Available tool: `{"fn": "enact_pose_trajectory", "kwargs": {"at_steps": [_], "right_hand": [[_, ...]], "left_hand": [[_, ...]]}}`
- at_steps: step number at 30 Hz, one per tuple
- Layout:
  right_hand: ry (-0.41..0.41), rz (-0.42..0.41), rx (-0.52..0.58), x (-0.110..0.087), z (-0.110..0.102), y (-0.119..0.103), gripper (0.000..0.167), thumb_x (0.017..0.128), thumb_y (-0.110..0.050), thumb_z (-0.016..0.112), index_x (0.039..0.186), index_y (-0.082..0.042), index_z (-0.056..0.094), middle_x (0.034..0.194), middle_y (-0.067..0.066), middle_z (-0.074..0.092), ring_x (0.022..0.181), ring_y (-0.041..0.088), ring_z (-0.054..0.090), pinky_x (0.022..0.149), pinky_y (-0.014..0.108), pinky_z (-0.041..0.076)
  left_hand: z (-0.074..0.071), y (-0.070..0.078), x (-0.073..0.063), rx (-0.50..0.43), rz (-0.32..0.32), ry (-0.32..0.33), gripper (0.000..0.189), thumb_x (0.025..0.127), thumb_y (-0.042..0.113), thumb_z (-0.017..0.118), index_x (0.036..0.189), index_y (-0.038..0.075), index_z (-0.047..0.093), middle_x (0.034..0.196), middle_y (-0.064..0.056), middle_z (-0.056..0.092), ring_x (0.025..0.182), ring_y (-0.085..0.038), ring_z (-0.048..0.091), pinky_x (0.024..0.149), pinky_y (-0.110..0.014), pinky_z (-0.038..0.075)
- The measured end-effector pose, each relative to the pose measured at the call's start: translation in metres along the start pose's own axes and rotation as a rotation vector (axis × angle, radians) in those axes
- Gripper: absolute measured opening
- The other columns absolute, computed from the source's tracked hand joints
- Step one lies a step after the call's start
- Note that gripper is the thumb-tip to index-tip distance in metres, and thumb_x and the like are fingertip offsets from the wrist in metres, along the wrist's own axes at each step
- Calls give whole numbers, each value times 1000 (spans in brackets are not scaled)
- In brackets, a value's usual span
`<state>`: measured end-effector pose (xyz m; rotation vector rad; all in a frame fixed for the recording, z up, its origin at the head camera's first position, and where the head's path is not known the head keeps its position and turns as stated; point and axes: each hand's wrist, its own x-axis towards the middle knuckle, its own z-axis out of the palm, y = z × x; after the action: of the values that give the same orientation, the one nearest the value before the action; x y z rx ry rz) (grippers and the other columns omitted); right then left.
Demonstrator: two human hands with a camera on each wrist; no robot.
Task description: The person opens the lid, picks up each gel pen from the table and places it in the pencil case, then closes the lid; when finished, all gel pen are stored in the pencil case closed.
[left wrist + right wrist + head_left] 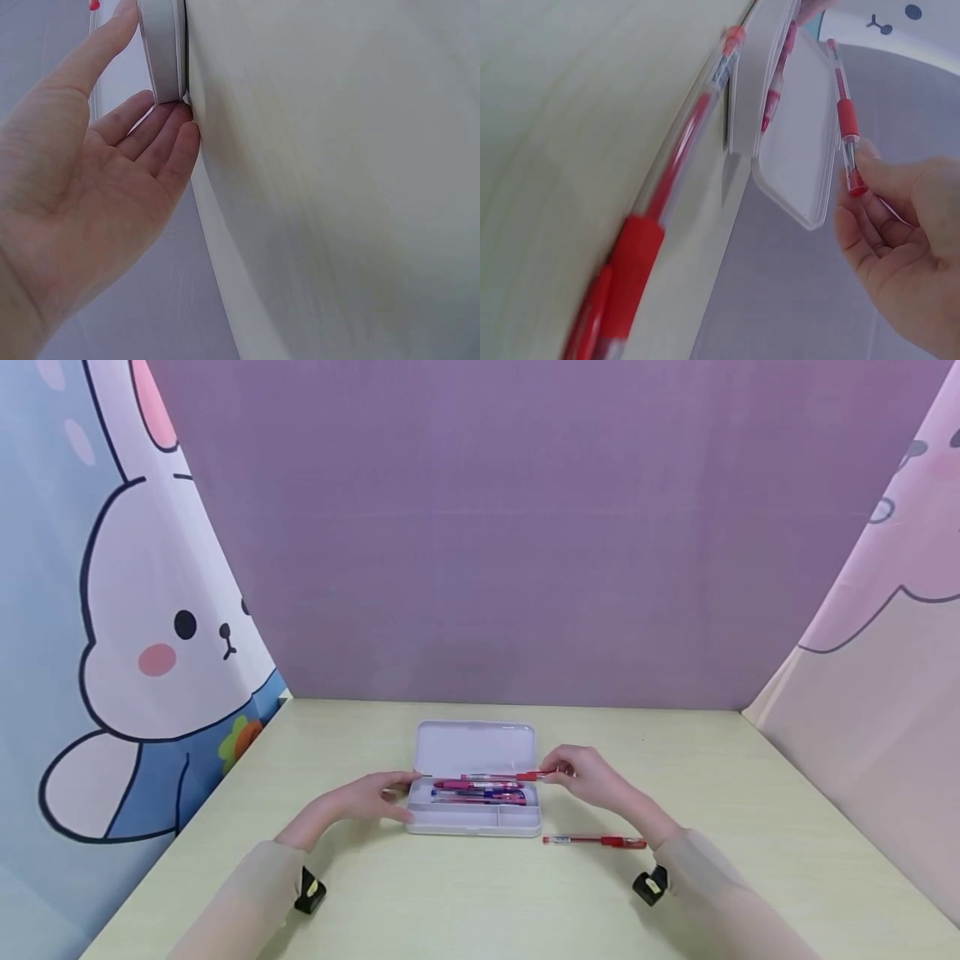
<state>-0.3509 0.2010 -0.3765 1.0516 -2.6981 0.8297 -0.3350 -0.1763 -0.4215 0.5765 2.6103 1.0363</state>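
Note:
A white pencil case [474, 819] lies with its lid raised at the back and several pink, red and blue pens [480, 793] in its rear compartment. My left hand [369, 796] holds the case's left end, thumb at the near corner and fingers toward the hinge; the left wrist view shows these fingers against the case wall [163, 52]. Between thumb and fingertips, my right hand [588, 777] pinches the end of a clear-barrelled red gel pen [846, 116]. That pen is level above the rear of the case, pointing left.
Another red gel pen [595, 842] lies on the pale wooden table [450, 902], just right of the case's near corner. A purple panel [510, 568] stands behind the table, and cartoon-print curtains [150, 693] hang at both sides.

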Motion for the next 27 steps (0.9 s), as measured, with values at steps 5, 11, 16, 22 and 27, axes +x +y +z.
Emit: {"fn": "enact_pose_trajectory", "kwargs": {"at_steps": [5, 11, 16, 22, 27], "right_hand": [[-15, 10, 38, 7, 8, -7, 7, 84, -7, 68, 91, -5, 68, 85, 3, 67, 72, 8, 53, 65, 18, 50], [-41, 11, 73, 13, 19, -10, 5, 84, -4, 67, 89, -6, 66, 83, 1, 65, 73, 9, 53, 65, 17, 51], [-58, 14, 98, 18, 27, -12, 4, 85, -6, 67, 88, -7, 65, 82, -1, 64, 72, 8, 54, 65, 17, 52], [-77, 8, 104, 22, 34, -12, 5, 85, -5, 67, 90, -6, 65, 84, 2, 66, 74, 8, 57, 67, 15, 52], [-103, 14, 127, 24, 40, -12, 9, 85, -4, 66, 94, -3, 66, 86, 7, 67, 77, 11, 60, 69, 15, 52]], "left_hand": [[0, -1, 1, -9, 5, 0, 77, 78, 36, 75, 142, 9, 40, 144, -18, 40, 129, -36, 42, 108, -49, 37], [0, -3, 1, -16, 10, 0, 78, 78, 35, 75, 142, 8, 40, 144, -19, 40, 128, -37, 43, 108, -50, 37], [0, -5, 1, -12, 20, -5, 78, 79, 35, 75, 142, 7, 39, 144, -20, 40, 128, -37, 42, 108, -50, 37], [0, -5, 1, -5, 26, -7, 78, 79, 35, 75, 142, 7, 39, 143, -20, 41, 128, -38, 42, 108, -50, 37], [0, -4, 0, -10, 27, -8, 78, 78, 35, 75, 142, 7, 40, 142, -21, 42, 128, -38, 43, 107, -51, 37]]}}
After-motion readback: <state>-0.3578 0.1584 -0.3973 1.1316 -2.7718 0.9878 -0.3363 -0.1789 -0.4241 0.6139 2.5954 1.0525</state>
